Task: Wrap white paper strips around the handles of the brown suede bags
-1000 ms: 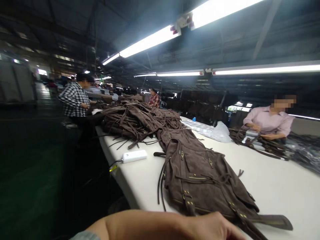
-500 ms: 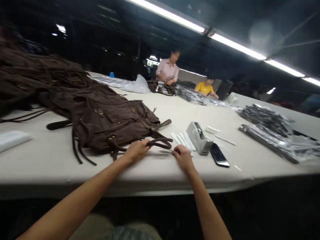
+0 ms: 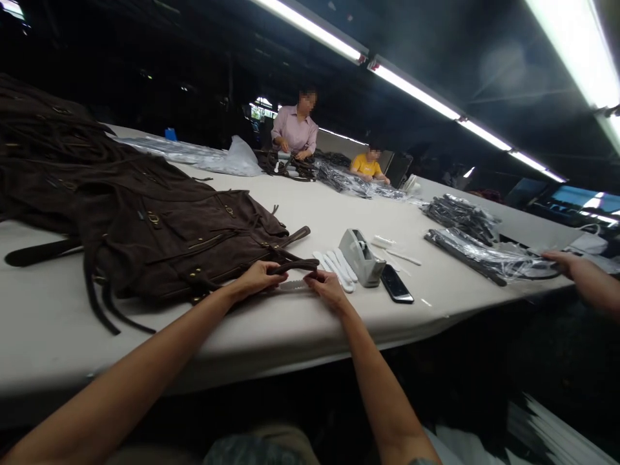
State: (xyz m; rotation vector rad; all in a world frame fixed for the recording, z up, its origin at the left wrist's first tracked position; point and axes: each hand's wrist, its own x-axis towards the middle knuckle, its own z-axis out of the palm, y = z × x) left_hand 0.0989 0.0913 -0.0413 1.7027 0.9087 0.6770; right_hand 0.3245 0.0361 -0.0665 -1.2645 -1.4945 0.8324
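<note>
Lying on the cream table (image 3: pixel 310 206), a soft dark-brown bag (image 3: pixel 179 248) is showing its looped handle (image 3: pixel 298 264) unwrapped; the left hand (image 3: pixel 254 279) is clamping it, the right hand (image 3: pixel 330 287) pinching a ridged white strip (image 3: pixel 296 285); similar strips (image 3: pixel 345 266) are lying unused.

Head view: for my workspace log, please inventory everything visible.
Table: one, off-white, centre.
Bags: several, dark brown, left.
Tape dispenser: one, grey, right of centre.
White pieces: several, white, by dispenser.
Phone: one, black, beside dispenser.
Wrapped goods: several, dark, right.
Clear plastic: uncountable, translucent, far side.
Blue object: one, blue, far left.
Pale stack: count unclear, white, lower right.
Lights: several, white, overhead.
Co-workers: two, pink and yellow tops, across table.
Co-worker's arm: one, bare, right edge.
Thin strip: one, pale, front centre.
Left grip: one, bare, on strap.
Right grip: one, bare, at strip.
</note>
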